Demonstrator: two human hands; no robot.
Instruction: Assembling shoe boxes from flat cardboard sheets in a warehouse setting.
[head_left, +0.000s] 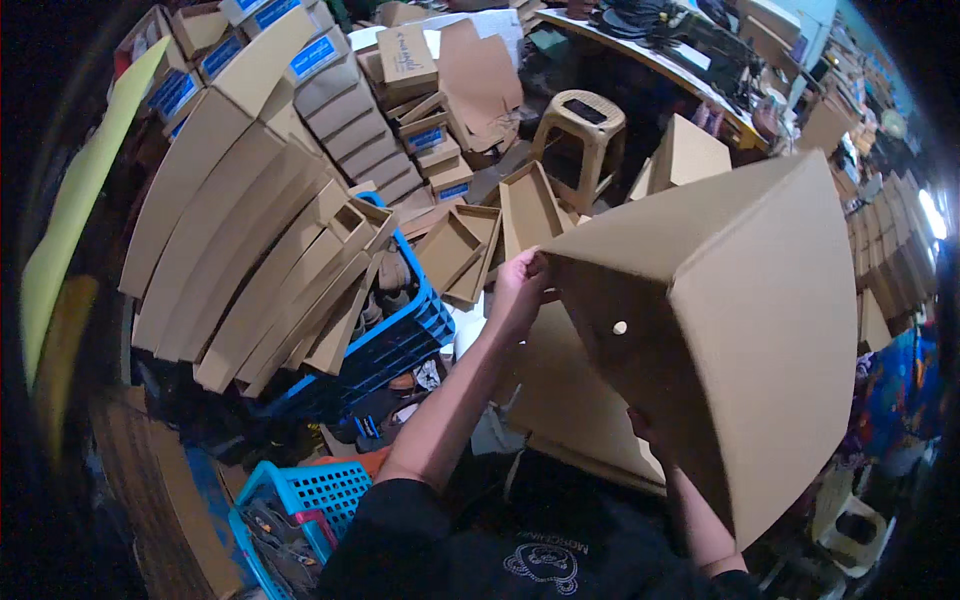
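I hold up a large brown cardboard box [770, 340] in front of me, tilted, with a small round hole in its shaded side. My left hand [520, 285] pinches the box's upper left corner. At the lower edge of the shaded side is my right hand [640, 424], mostly hidden by the box; only a bit of it shows, seemingly gripping that edge. Behind and below lies another flat brown cardboard piece [575, 385], close to my body.
On the left, nested cardboard trays [215, 225] lean over a blue crate [390, 330] holding shoes. A turquoise basket [335, 490] stands near my left elbow. Beyond are open cardboard trays [530, 205], stacked shoeboxes [350, 120] and a plastic stool [580, 130] with a phone on it.
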